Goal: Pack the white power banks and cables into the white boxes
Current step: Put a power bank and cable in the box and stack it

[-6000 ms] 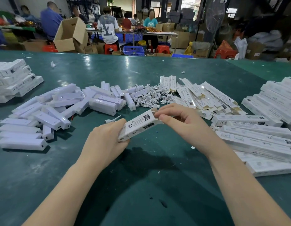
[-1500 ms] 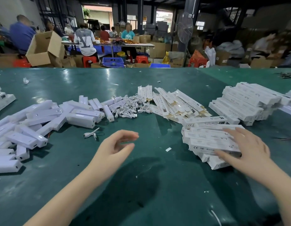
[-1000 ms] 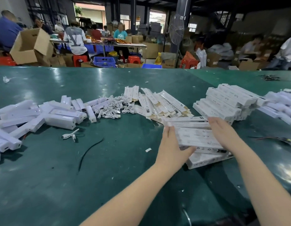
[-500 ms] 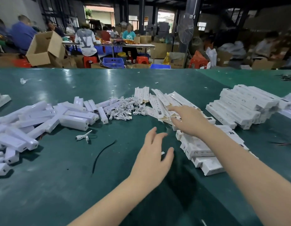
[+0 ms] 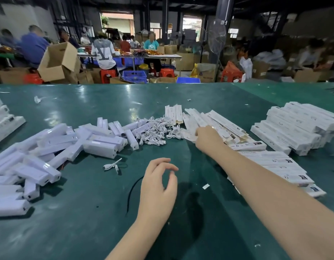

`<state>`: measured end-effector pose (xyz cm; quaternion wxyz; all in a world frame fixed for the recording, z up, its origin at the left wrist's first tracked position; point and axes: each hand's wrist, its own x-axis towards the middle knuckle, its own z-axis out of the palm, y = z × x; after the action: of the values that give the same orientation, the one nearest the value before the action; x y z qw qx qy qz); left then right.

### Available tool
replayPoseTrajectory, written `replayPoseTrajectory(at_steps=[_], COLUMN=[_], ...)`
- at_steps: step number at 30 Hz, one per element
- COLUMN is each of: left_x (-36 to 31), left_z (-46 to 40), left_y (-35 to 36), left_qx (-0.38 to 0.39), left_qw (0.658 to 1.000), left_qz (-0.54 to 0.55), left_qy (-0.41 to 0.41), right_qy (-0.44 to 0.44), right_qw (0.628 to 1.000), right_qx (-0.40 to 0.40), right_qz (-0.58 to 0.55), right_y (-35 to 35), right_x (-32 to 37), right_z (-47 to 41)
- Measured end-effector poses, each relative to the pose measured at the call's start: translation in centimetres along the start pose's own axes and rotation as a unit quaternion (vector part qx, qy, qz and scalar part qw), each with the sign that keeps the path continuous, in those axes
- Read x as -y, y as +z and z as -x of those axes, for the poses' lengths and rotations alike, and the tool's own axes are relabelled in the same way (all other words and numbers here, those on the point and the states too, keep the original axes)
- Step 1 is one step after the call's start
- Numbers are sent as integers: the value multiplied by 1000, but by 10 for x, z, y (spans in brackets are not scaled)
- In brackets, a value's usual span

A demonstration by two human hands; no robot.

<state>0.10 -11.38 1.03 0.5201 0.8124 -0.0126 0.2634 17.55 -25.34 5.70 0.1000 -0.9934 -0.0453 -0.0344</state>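
The left hand hovers over the dark green table with fingers loosely curled and thumb near the forefinger, holding nothing. The right hand reaches forward onto the fanned pile of flat unfolded white cardboard boxes; its fingertips are hidden beneath the knuckles, so whether it pinches one cannot be told. Closed white boxes lie under the right forearm — their black print is too blurred to read — and more are stacked at far right. Glossy white rectangular power banks sprawl at left, beside a tangle of short white cables; one loose cable lies apart.
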Motion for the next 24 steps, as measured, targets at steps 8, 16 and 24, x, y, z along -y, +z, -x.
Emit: replayPoseTrajectory(at_steps=[8,16,24], left_x=[-5,-2,-7], left_z=[-23,-22,-24], left_y=[-10,-19,-20], left_qx=[29,-30,-12], left_qw=[808,736,738], left_qz=[490,550,548], left_qy=[-326,-394,-393], right_qy=[-288,-124,-38], right_qw=[921,987,978], right_qx=[142,101,185], right_qz=[-218,-25,89], right_y=[-41,-92,-65], right_x=[22,-56,-113], right_z=[103,48,-6])
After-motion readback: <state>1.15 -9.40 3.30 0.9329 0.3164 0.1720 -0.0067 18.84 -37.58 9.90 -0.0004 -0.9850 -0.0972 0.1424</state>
